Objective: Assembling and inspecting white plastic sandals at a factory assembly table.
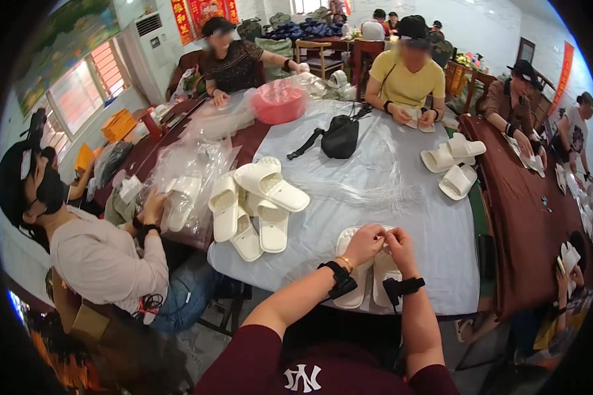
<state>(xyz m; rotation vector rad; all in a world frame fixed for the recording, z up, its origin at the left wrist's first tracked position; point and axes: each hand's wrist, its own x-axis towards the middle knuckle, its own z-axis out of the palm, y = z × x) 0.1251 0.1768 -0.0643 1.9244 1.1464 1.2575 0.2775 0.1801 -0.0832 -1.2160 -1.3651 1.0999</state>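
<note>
Here we have writing first: red banners [211,11] on the back wall carry gold characters, and another red banner [562,76] hangs at right. Down at the lower edge, a white letter emblem [302,378] stands out on our maroon shirt [244,362].

Now to the containers! At our left, a co-worker holds a clear plastic bag [207,171], a white slipper [180,207] showing through it. Farther back we spot a pink bag [280,102], its contents unclear to us, and a black bag [339,138] lying on the pale table cover [435,263].

And in close, we have the white pair of slippers [350,296] side by side at the near edge of the table, right under our hands. Our left hand [364,245] and right hand [400,251] meet above them, fingertips pinched narrow; we cannot tell what, if anything, sits between them. A slipper pile [273,227] lies to the left, and loose clear strands [369,191] spread across the cover beyond.
</note>
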